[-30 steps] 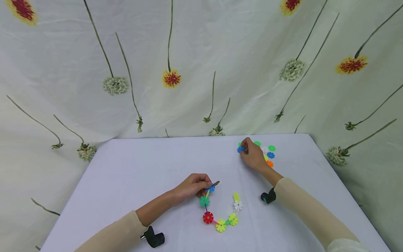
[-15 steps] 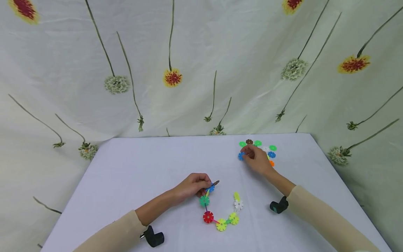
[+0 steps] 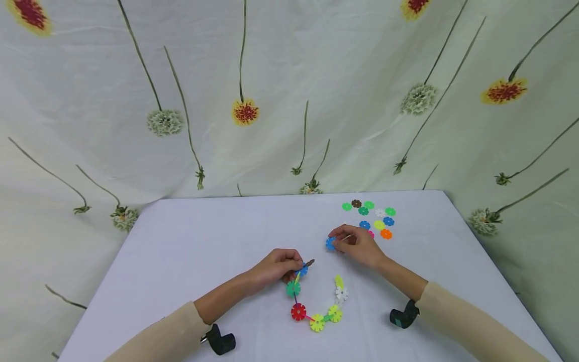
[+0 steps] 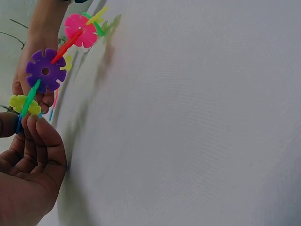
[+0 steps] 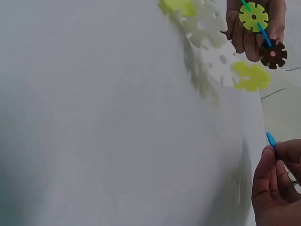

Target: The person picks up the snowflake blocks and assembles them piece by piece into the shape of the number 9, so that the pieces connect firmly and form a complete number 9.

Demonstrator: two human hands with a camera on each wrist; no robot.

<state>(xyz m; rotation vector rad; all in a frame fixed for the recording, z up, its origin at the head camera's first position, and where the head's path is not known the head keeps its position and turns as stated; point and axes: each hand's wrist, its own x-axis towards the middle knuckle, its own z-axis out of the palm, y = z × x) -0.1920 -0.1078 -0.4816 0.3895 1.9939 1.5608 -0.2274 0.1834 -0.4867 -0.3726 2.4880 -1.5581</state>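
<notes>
My left hand pinches one end of a curved chain of interlocking notched plastic discs, at its blue disc. A brown disc juts out from that end. Below it follow a green disc, a red disc and yellow discs. A white disc and an upright yellow one form the other end. My right hand pinches a loose blue disc by its edge, right of and beyond the left hand. In the right wrist view this disc appears edge-on.
Several loose discs, among them an orange disc and a brown disc, lie near the far right of the white table. A flower-print cloth hangs behind. Black wrist cameras stick out below both forearms.
My right hand has drawn the blue disc from the loose discs toward me and slightly left, uncovering the others. The left hand and the chain have stayed in place.
</notes>
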